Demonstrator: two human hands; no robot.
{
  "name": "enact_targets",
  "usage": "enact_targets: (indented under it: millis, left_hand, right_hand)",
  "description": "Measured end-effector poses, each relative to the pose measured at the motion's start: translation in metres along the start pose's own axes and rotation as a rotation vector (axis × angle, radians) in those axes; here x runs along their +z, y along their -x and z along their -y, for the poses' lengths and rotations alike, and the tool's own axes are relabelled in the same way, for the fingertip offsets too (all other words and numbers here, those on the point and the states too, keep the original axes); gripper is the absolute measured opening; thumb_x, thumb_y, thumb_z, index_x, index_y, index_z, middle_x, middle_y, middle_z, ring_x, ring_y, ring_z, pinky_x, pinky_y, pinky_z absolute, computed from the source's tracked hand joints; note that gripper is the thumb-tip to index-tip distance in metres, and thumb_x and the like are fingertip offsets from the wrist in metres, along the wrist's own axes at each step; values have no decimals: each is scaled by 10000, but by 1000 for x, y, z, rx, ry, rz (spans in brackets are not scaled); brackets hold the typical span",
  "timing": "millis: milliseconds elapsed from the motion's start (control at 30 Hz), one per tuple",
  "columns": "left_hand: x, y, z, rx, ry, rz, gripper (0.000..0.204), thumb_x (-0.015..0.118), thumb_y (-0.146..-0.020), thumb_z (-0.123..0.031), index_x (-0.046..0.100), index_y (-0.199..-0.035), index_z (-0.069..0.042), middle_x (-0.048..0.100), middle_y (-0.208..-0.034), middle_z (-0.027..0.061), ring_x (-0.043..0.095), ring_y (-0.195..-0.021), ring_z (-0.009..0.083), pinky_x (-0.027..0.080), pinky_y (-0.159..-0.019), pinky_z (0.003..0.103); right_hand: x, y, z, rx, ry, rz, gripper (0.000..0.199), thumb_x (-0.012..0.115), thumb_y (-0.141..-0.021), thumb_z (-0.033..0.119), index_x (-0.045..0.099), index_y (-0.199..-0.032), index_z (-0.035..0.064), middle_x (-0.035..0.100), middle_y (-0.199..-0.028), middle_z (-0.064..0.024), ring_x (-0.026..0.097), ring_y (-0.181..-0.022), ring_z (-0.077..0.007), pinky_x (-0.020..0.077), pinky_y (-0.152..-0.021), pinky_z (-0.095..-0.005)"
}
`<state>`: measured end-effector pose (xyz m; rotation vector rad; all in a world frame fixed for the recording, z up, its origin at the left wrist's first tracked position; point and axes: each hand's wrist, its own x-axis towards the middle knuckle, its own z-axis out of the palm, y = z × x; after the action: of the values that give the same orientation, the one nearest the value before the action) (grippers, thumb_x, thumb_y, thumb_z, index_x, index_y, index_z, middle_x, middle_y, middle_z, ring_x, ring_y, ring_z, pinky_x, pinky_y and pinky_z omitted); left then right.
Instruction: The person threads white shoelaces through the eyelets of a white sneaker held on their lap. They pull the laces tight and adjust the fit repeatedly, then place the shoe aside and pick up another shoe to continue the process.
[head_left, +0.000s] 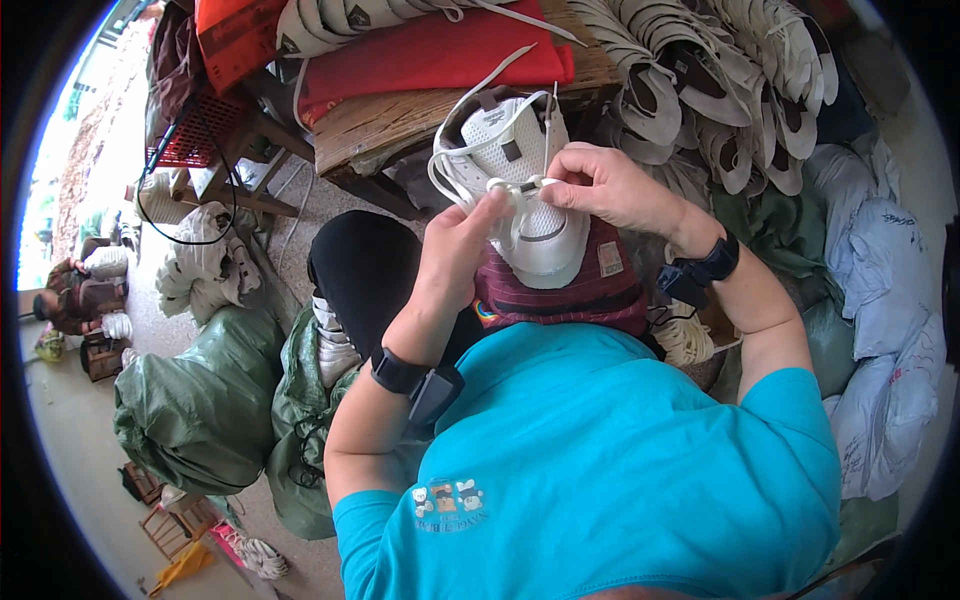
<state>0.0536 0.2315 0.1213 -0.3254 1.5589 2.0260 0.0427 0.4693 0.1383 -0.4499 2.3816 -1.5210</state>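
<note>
A white mesh shoe upper [556, 262] lies over the burgundy striped cloth on my lap, its toe towards me and its tongue away. White shoelace [459, 103] rises from it in loose loops, and one end stands up near my right fingers. My left hand [462, 240] is closed at the left side of the lacing, thumb and fingers pinching the upper beside the lace. On the other side, my right hand [612, 190] pinches the lace between thumb and forefinger at the eyelets. The fingertips hide part of the lacing.
A wooden bench [375, 125] ahead carries a red cloth [430, 72] and a row of shoe uppers. Nested uppers [690, 75] pile up at the far right. Green sacks [205, 400] stand left, white sacks [880, 290] right. A bundle of laces [685, 340] sits beside my lap.
</note>
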Motion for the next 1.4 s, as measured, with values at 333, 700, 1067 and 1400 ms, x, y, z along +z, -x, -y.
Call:
enact_targets:
  millis: [333, 700, 1067, 1400]
  left_hand:
    - [-27, -9, 15, -176, 400, 238, 164, 612, -998, -230, 620, -958, -71, 425, -688, -81, 337, -575, 22, 279, -513, 214]
    - [-24, 13, -117, 290, 548, 440, 499, 363, -1092, -365, 427, -658, -128, 286, -614, -29, 269, -555, 116, 297, -558, 283]
    - [31, 43, -175, 529, 251, 944, 504, 270, -1115, -316, 448, -686, -119, 355, -664, -17, 310, -615, 99, 332, -625, 275]
    - [-27, 30, -162, 718, 303, 282, 395, 372, -1095, -331, 587, -1098, 1, 548, -947, 68, 384, -686, 110, 384, -690, 274]
  right_hand:
    - [2, 13, 24, -193, 278, -148, 251, 774, -855, 215, 636, -976, 44, 548, -916, -56, 561, -829, -148, 462, -709, -288]
    - [35, 42, 27, -653, 614, -101, 274, 756, -733, 147, 658, -972, 55, 611, -989, -54, 586, -941, -262, 474, -830, -381]
    - [-11, 5, 24, -221, -76, -43, 242, 661, -963, 218, 658, -1103, 20, 673, -1000, -45, 620, -941, -137, 498, -838, -309]
    - [-4, -75, 26, -91, -818, 47, 283, 615, -998, 218, 599, -1177, 0, 576, -868, 10, 566, -753, -61, 517, -781, -256]
